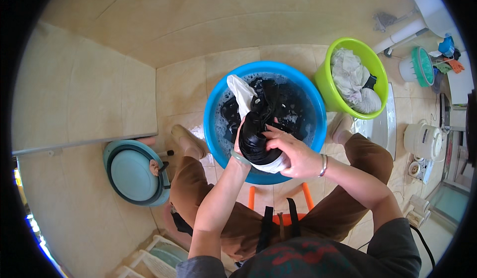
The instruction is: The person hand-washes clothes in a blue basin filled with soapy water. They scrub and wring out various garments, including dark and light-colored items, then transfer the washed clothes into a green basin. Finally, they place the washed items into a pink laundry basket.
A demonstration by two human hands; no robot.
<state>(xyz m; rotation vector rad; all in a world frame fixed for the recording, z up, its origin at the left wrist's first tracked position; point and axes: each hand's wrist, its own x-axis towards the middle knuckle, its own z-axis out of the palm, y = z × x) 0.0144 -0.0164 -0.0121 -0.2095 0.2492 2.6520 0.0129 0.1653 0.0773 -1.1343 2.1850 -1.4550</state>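
A wet black-and-white garment [254,139] is bunched up in front of me, over the near side of a round blue basin [210,114]. My left hand [239,146] grips it from the left, its fingers mostly hidden behind the cloth; a pale bangle circles that wrist. From the right, my right hand [293,153] has its fingers curled onto the black fabric, with the white part under its palm. A silver bracelet is on the right wrist. Dark clothes [293,104] lie in sudsy water in the basin, and a white piece of cloth [242,93] rises toward its far left.
At the far right, a lime-green bucket [324,81] holds whitish clothes [348,74]. A collapsible teal basin [134,172] leans by the left wall. An orange-legged stool [308,196] is beneath me. Further right are a white bucket [407,71] and a cream-coloured appliance [422,141].
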